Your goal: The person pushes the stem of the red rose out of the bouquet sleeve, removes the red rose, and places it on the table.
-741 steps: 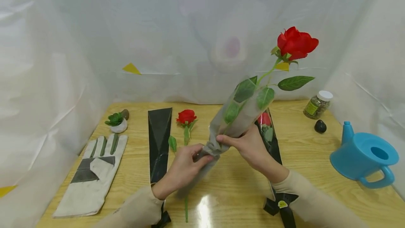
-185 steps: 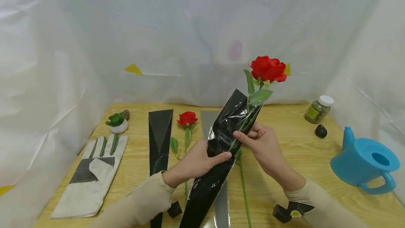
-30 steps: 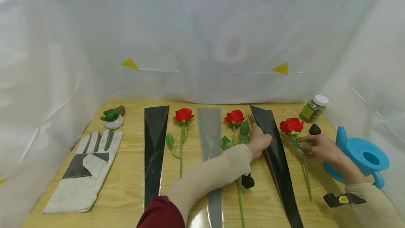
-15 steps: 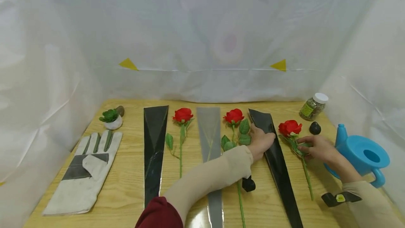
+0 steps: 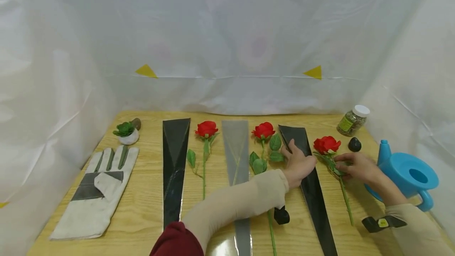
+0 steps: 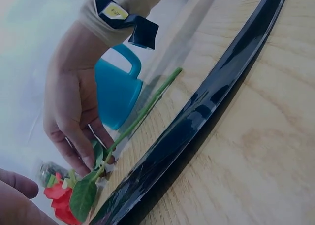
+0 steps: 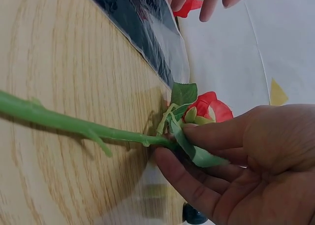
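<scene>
My right hand (image 5: 360, 166) pinches the rightmost red artificial rose (image 5: 326, 144) by its stem and leaves; the rose lies along the tabletop. In the right wrist view, thumb and finger meet around the leafy part of its green stem (image 7: 74, 124). Just left of it lies a black flower sleeve (image 5: 316, 200), its far end flat. Over that sleeve hovers my left hand (image 5: 298, 166), fingers spread and holding nothing. Two more roses lie left, the middle rose (image 5: 264, 130) and the left rose (image 5: 206, 128), with a grey sleeve (image 5: 235, 141) between them.
Another black sleeve (image 5: 175, 149), a work glove (image 5: 96, 192) and a small potted succulent (image 5: 126, 131) are on the left. At right stand a blue watering can (image 5: 405, 175), a lidded jar (image 5: 353, 121) and a black stone (image 5: 354, 144). White sheeting surrounds the table.
Both hands earlier held a rose in a grey sleeve, later one with a black sleeve. Rose and black sleeve now lie apart. In the last second my left hand let go of the sleeve.
</scene>
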